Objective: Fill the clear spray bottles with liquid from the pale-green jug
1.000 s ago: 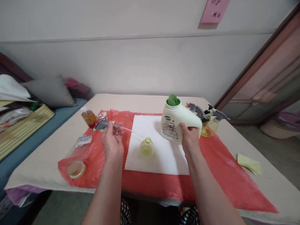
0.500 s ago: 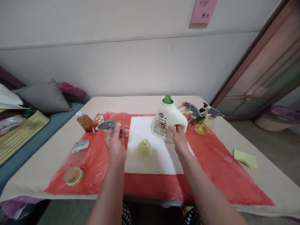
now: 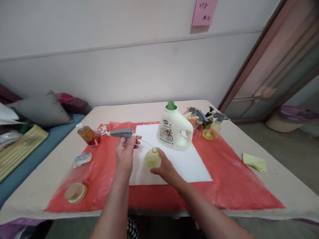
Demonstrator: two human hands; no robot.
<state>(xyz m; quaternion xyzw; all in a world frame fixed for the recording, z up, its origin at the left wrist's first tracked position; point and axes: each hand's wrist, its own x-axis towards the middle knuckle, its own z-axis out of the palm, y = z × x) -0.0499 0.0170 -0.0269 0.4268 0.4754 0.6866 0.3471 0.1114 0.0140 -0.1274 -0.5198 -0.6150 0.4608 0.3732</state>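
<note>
My left hand [image 3: 125,156] grips a grey trigger spray head [image 3: 120,133] on its side, and the thin pale dip tube runs right toward the bottle's mouth. My right hand [image 3: 167,168] is wrapped round the right side of a small, round, yellow-green spray bottle [image 3: 152,159] with an uncapped neck. The bottle stands on a white sheet [image 3: 191,169]; whether the tube's end touches its neck I cannot tell. Behind it, a cream detergent jug [image 3: 174,127] with a green spout stands upright, touched by neither hand.
Several spray bottles [image 3: 211,130] stand at the back right. At left are an amber-filled bottle [image 3: 87,134], a clear plastic container [image 3: 82,171] and a round lid [image 3: 75,193]. Yellow-green papers [image 3: 254,162] lie at right. A red plastic sheet [image 3: 231,186] covers the table's middle.
My right hand has let go of the jug's handle and moved left and nearer, taking hold of the small bottle. The spray head in my left hand has turned slightly.
</note>
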